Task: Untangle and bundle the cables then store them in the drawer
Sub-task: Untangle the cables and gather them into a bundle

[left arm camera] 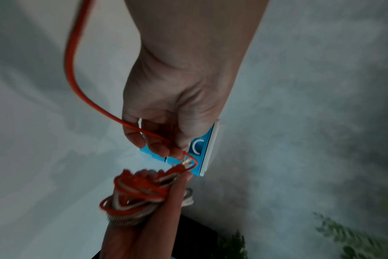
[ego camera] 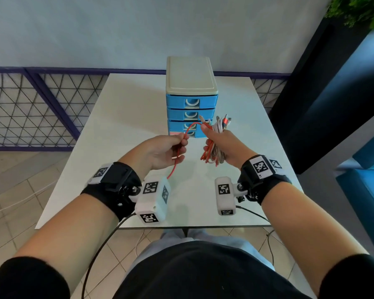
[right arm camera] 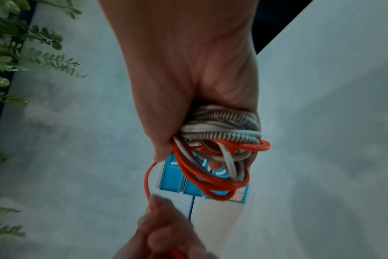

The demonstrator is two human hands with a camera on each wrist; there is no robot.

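Cables (ego camera: 214,143), red and pale ones coiled together, sit bunched in the right hand (ego camera: 227,147), whose fingers (right arm camera: 166,136) are curled round the whole bundle and hold it up above the white worktop (ego camera: 117,126), just in front of the small drawer unit (ego camera: 191,98). One red cable (ego camera: 189,130) arcs out of the bundle to the left hand (ego camera: 162,152), where the fingers (left arm camera: 157,143) pinch it a little way along; the rest of its length trails down past the left wrist and out of sight behind the wrist camera.

From where I stand, the step looks to be winding that loose red length into the bundle. To do it well, I'd keep the right hand's hold firm so the loops already gathered don't spring apart, and let the left hand feed the cable with light tension, laying each turn beside the last instead of across it. The plugs poking out at the top could snag a turn, so steer clear of them. All the blue drawers (ego camera: 190,114) look closed, so one will need opening, and a hand freed for it.
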